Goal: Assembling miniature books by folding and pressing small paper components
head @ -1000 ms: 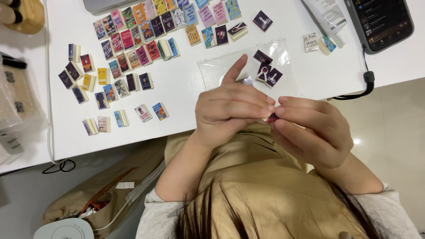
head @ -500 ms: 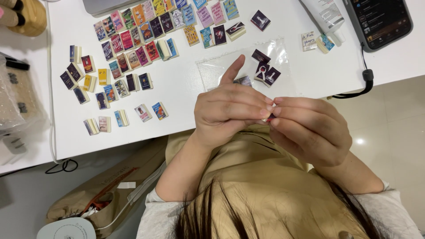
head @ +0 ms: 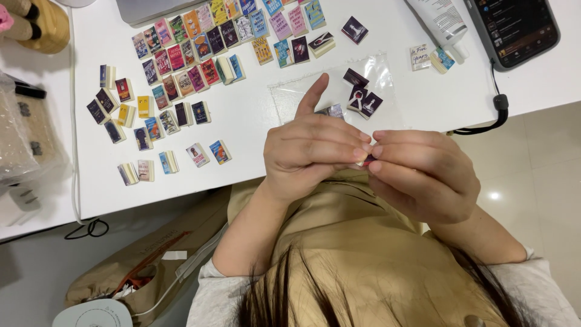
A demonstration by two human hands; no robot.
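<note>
With your left hand (head: 315,154) and right hand (head: 423,175) pressed together, fingertips pinching one miniature book (head: 367,160) over your lap just off the white table (head: 254,127), a slipped grip could drop it out of sight into your clothing.

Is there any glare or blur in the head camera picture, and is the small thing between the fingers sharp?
Head view: even, soft light; one bright glare spot on the floor; sheen on the clear plastic bag. The tiny books are sharp, but the small piece pinched by the left hand and right hand is mostly hidden.
</note>
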